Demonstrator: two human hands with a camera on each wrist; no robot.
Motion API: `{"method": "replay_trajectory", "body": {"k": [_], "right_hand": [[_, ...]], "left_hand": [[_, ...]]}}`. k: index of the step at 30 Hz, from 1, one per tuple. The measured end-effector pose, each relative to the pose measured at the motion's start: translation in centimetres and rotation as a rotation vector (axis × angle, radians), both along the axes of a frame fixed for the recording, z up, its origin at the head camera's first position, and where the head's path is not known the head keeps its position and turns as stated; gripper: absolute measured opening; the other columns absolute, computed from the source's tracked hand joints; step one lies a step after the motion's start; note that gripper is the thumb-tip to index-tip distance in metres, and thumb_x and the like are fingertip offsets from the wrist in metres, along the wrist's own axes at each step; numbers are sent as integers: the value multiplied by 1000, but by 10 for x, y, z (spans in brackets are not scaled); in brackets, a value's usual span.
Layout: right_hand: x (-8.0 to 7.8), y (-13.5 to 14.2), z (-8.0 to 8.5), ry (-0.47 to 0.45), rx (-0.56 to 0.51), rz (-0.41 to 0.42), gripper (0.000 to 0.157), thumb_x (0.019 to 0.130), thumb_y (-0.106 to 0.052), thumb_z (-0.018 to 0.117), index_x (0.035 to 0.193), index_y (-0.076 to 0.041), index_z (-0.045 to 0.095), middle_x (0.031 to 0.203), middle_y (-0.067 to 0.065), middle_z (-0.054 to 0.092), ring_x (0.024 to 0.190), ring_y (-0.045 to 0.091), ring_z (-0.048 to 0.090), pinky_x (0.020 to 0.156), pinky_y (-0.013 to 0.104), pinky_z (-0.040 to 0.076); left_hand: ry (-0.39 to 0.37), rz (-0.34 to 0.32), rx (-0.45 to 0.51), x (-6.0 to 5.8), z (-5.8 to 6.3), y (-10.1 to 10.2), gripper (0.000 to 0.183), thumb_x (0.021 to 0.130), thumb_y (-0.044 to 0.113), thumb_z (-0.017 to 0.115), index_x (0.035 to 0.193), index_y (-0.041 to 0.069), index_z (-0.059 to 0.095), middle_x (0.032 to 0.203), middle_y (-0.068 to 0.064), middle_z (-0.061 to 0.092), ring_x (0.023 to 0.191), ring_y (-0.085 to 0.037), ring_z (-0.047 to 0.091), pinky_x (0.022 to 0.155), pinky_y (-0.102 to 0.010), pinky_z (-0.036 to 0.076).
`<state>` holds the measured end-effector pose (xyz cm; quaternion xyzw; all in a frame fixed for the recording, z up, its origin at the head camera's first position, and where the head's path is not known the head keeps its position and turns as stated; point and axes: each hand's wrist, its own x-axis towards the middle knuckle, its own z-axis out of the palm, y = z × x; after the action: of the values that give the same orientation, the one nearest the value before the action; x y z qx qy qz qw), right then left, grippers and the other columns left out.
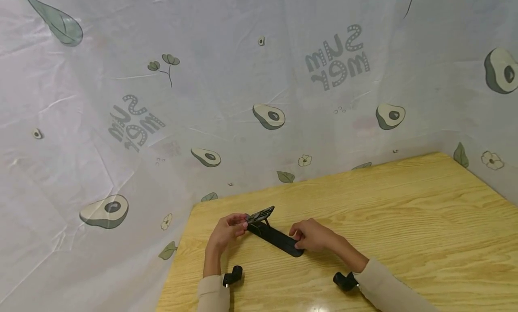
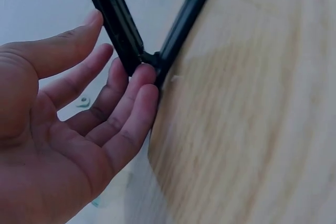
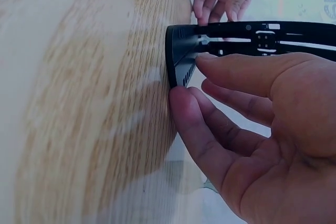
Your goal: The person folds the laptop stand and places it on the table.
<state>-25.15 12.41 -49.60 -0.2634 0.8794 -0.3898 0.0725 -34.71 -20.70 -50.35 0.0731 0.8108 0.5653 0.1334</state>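
A black folding stand (image 1: 279, 238) lies on the wooden table, with a long base and a slotted panel (image 1: 261, 214) tilted up from it on a small prop. At the hinged end my left hand (image 1: 227, 233) holds the stand. In the left wrist view its thumb rests along the raised panel and its fingertips (image 2: 143, 80) are at the hinge. My right hand (image 1: 313, 235) grips the base's other end. The right wrist view shows that thumb on the base's upper face and the fingertips (image 3: 185, 103) at its edge.
The light wooden table (image 1: 404, 222) meets a hanging pale sheet (image 1: 226, 78) with printed avocados and leaves at its back and left. A black wrist device (image 1: 233, 276) sits at the left sleeve, and another black device (image 1: 345, 281) at the right sleeve.
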Motion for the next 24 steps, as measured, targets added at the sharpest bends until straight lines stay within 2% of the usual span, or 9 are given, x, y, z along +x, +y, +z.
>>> {"method": "replay_trajectory", "body": {"k": [8, 15, 24], "right_hand": [[1, -1, 1, 19, 19, 17, 26, 95, -5, 79, 119, 2, 73, 100, 8, 75, 87, 12, 67, 75, 25, 57], [1, -6, 2, -19, 2, 4, 27, 95, -4, 79, 121, 2, 73, 101, 9, 75, 88, 13, 67, 73, 25, 57], [3, -8, 2, -34, 3, 0, 28, 95, -4, 78, 122, 2, 72, 101, 10, 75, 87, 13, 67, 71, 25, 56]], "left_hand": [[-1, -4, 13, -3, -2, 1, 38, 104, 4, 67, 142, -2, 65, 129, -17, 69, 110, -21, 72, 100, -42, 64], [-9, 1, 19, -6, -1, -3, 39, 104, 5, 69, 142, -1, 65, 124, -13, 69, 107, -20, 72, 98, -41, 64], [-16, 9, 24, -6, -2, -3, 38, 104, 5, 69, 142, 1, 66, 126, -13, 69, 104, -19, 72, 95, -38, 64]]}}
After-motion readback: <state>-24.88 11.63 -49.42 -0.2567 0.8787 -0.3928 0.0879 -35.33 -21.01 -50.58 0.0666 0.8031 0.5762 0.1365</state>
